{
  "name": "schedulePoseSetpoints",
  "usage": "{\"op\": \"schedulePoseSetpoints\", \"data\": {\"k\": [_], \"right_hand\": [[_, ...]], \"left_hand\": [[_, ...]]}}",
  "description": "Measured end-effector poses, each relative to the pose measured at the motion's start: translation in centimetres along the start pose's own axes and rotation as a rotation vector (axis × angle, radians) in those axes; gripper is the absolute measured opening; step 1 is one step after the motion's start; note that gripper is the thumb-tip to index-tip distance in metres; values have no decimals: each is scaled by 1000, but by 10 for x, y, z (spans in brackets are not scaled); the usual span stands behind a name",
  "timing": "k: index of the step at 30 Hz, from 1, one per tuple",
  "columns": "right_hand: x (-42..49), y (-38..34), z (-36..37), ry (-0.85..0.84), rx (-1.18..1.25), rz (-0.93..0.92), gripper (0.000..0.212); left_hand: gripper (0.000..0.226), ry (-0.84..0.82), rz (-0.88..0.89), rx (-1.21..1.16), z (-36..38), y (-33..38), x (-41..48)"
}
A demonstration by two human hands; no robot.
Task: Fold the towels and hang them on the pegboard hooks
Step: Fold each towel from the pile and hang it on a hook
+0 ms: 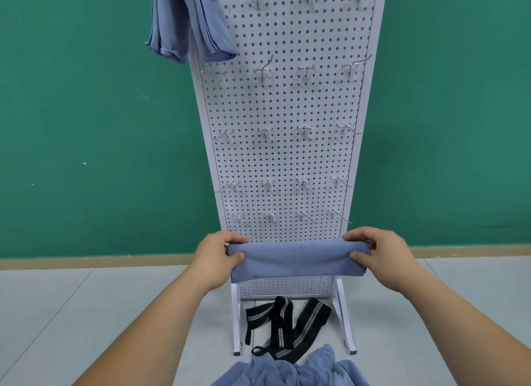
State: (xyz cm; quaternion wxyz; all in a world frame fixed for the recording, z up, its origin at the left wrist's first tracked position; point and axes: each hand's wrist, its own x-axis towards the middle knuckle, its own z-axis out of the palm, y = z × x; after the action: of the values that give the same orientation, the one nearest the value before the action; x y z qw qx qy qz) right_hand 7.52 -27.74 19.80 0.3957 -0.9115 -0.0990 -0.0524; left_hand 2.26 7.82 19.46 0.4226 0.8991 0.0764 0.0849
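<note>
**Q:** Where is the towel that is being handled?

**A:** A folded blue-grey cloth towel (297, 260) is held up in the air. It is stretched level between both hands, in front of the lower part of a tall white perforated metal pegboard (287, 161).

**Q:** How do the hands hold it?

**A:** The left hand (218, 256) pinches the towel's left end, with the thumb on the near face and the fingers curled over the top edge. The right hand (379, 256) clasps the right end in the same way. Both bare forearms reach in from the bottom corners of the view.

**Q:** What is on the board?

**A:** Rows of small silver wire hooks (265, 132) run down it. At the top left corner a second blue towel (189, 23) hangs draped in folds and spills past the board's left edge.

**Q:** And lower down?

**A:** The board stands on white legs on a pale grey floor (86, 314). Between the legs lie black elastic straps with grey stripes (287, 325). Closer to the viewer, at the bottom edge, sits a crumpled heap of blue towels (287, 371), and the near end of the straps overlaps it. Behind everything is a green wall (86, 112) with a tan skirting strip (86, 261) along its base.
</note>
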Motion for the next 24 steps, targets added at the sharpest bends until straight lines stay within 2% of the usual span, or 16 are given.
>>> {"op": "schedulePoseSetpoints", "data": {"k": [3, 5, 8, 11, 14, 17, 20, 24], "right_hand": [[1, -1, -2, 33, -92, -23, 27], [2, 1, -3, 41, -51, -27, 20], [2, 2, -3, 8, 279, 78, 13], [1, 2, 0, 8, 442, 145, 10], [-1, 0, -3, -85, 546, 190, 31], [-4, 3, -10, -176, 476, 218, 38], [-6, 8, -9, -102, 441, 263, 28], [-7, 0, -2, -20, 404, 261, 15]], "left_hand": [[17, 24, 29, 166, -1, 1, 1], [10, 19, 6, 122, -1, 1, 1], [11, 19, -103, -108, -2, 8, -1], [15, 34, -154, -363, 1, 12, -4], [25, -77, -202, -574, 2, 11, -5], [27, -99, -158, -381, -2, 5, -5], [19, 13, -157, -285, -1, -2, -2], [25, 33, -164, -208, 9, -4, 0]]}}
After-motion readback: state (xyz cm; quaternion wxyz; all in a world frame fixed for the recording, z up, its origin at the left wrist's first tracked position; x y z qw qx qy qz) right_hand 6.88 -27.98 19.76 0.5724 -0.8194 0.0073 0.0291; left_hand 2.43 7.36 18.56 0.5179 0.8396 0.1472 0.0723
